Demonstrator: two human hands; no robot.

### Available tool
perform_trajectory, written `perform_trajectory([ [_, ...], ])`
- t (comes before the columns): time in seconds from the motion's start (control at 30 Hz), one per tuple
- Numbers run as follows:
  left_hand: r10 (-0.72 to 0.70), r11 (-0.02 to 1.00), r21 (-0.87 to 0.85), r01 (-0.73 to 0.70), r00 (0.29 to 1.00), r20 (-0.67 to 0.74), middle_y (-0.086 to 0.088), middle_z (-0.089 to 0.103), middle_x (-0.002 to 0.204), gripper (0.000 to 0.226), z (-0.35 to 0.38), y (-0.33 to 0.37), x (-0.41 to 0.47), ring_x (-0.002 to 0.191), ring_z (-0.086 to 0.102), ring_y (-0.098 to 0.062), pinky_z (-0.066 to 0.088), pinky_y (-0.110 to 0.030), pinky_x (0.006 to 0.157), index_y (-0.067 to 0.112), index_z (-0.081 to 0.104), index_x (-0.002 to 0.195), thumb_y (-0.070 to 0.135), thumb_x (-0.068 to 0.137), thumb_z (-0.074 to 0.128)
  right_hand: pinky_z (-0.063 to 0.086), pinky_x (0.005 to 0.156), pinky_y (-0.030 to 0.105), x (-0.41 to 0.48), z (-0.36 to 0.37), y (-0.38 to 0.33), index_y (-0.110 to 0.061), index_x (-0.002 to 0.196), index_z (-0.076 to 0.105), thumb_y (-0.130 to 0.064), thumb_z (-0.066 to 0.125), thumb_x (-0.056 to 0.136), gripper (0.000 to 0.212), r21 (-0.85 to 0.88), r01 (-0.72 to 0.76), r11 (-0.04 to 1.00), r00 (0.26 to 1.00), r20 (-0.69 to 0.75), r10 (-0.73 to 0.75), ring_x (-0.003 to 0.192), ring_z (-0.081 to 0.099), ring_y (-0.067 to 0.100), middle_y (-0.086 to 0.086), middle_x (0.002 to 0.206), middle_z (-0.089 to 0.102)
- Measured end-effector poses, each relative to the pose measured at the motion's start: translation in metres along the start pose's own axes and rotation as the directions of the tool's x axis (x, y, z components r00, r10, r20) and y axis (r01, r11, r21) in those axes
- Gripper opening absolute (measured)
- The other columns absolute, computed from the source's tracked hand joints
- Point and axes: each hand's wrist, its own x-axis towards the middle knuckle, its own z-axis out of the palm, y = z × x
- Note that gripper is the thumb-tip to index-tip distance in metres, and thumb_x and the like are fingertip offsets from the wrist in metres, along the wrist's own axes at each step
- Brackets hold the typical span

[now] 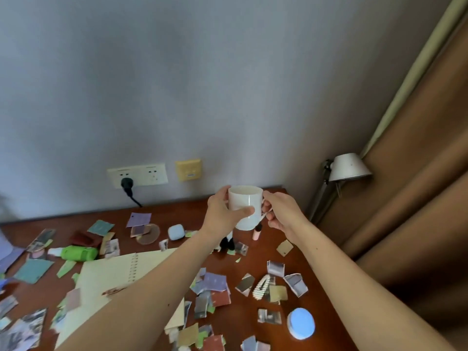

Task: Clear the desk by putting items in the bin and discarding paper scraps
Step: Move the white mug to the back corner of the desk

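Writing: we can read none; the prints on the paper scraps (pixel 215 282) are too blurred.
Mug (pixel 247 198): plain glossy white, upright, handle to its right; we hold it in the air above the far part of the worktop (pixel 177 214).
Left hand (pixel 221 211): our fingers (pixel 243 211) curl round the mug's body.
Right hand (pixel 281 211): our fingers (pixel 266 206) pinch the handle.
Beneath: open spiral notebook (pixel 114 277).
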Motion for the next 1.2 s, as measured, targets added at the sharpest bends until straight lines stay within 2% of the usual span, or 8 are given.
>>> perform_trajectory([
  [0.13, 0.021, 1.000, -0.012, -0.020, 0.999, 0.035, -0.005, 0.061, 0.121, 0.083, 0.036, 0.013, 0.031, 0.106, 0.063, -0.020, 0.058, -0.038, 0.084, 0.017, 0.052, 0.130, 0.039, 0.058, 0.085, 0.047, 0.065, 0.024, 0.029, -0.033, -0.008, -0.012, 0.086, 0.059, -0.028, 0.051, 0.100, 0.023, -0.012, 0.050, 0.999, 0.997, -0.053, -0.051, 0.061, 0.047, 0.012, 0.004, 0.074, 0.054],
  [0.3, 0.015, 0.999, 0.047, -0.018, 0.998, 0.063, -0.008, 0.056, 0.126, 0.089, 0.077, -0.001, 0.095, 0.109, 0.062, -0.023, 0.057, -0.046, 0.085, 0.024, 0.049, 0.131, 0.052, 0.054, 0.082, 0.054, 0.059, 0.020, 0.076, -0.061, -0.018, -0.012, 0.107, 0.059, -0.030, 0.051, 0.100, 0.022, -0.032, 0.072, 0.997, 0.992, -0.105, -0.075, 0.079, 0.066, 0.017, 0.006, 0.097, 0.063],
  [0.47, -0.023, 0.997, 0.074, 0.014, 0.992, 0.126, -0.001, 0.049, 0.133, 0.081, 0.096, 0.011, 0.138, 0.120, 0.051, -0.018, 0.052, -0.039, 0.096, 0.028, 0.044, 0.136, 0.025, 0.061, 0.076, 0.049, 0.061, 0.021, 0.128, -0.073, -0.020, -0.013, 0.101, 0.061, -0.031, 0.051, 0.100, 0.021, -0.078, 0.075, 0.994, 0.982, -0.167, -0.087, 0.079, 0.062, 0.014, 0.000, 0.090, 0.062],
  [0.6, -0.060, 0.996, 0.079, 0.045, 0.978, 0.201, 0.000, 0.049, 0.131, 0.074, 0.110, -0.003, 0.175, 0.122, 0.045, -0.019, 0.050, -0.032, 0.087, 0.026, 0.047, 0.134, -0.010, 0.071, 0.065, 0.046, 0.070, 0.026, 0.172, -0.077, -0.009, -0.014, 0.101, 0.058, -0.029, 0.048, 0.101, 0.019, -0.121, 0.047, 0.992, 0.977, -0.203, -0.071, 0.081, 0.054, 0.010, -0.002, 0.090, 0.058],
  [0.7, -0.099, 0.994, 0.065, 0.085, 0.965, 0.242, -0.004, 0.051, 0.131, 0.081, 0.121, -0.015, 0.196, 0.124, 0.050, -0.028, 0.055, -0.041, 0.089, 0.026, 0.046, 0.135, -0.016, 0.068, 0.060, 0.049, 0.072, 0.025, 0.202, -0.080, 0.001, -0.013, 0.104, 0.055, -0.027, 0.046, 0.102, 0.017, -0.117, 0.011, 0.993, 0.975, -0.219, -0.036, 0.089, 0.057, 0.014, 0.001, 0.096, 0.058],
  [0.93, -0.187, 0.982, 0.055, 0.179, 0.944, 0.271, -0.005, 0.054, 0.131, 0.087, 0.144, -0.037, 0.228, 0.122, 0.052, -0.025, 0.050, -0.026, 0.076, 0.028, 0.044, 0.138, -0.025, 0.070, 0.048, 0.052, 0.069, 0.026, 0.251, -0.085, 0.034, -0.003, 0.110, 0.056, -0.025, 0.043, 0.101, 0.026, -0.148, -0.056, 0.987, 0.971, -0.238, 0.019, 0.100, 0.061, 0.026, 0.014, 0.110, 0.062],
  [1.1, -0.222, 0.975, 0.054, 0.215, 0.936, 0.274, 0.005, 0.051, 0.123, 0.084, 0.159, -0.049, 0.234, 0.119, 0.049, -0.012, 0.044, -0.022, 0.083, 0.025, 0.043, 0.139, -0.028, 0.074, 0.040, 0.056, 0.087, 0.049, 0.273, -0.089, 0.050, -0.001, 0.109, 0.054, -0.021, 0.042, 0.101, 0.026, -0.205, -0.068, 0.976, 0.964, -0.267, 0.011, 0.097, 0.064, 0.033, 0.021, 0.107, 0.063],
  [1.2, -0.226, 0.974, 0.059, 0.218, 0.927, 0.300, 0.009, 0.051, 0.125, 0.084, 0.164, -0.058, 0.236, 0.124, 0.047, -0.011, 0.045, -0.019, 0.081, 0.025, 0.044, 0.138, -0.028, 0.073, 0.037, 0.054, 0.087, 0.053, 0.281, -0.091, 0.059, -0.003, 0.103, 0.054, -0.022, 0.042, 0.099, 0.022, -0.217, -0.085, 0.973, 0.962, -0.273, 0.023, 0.098, 0.063, 0.032, 0.019, 0.104, 0.063],
])
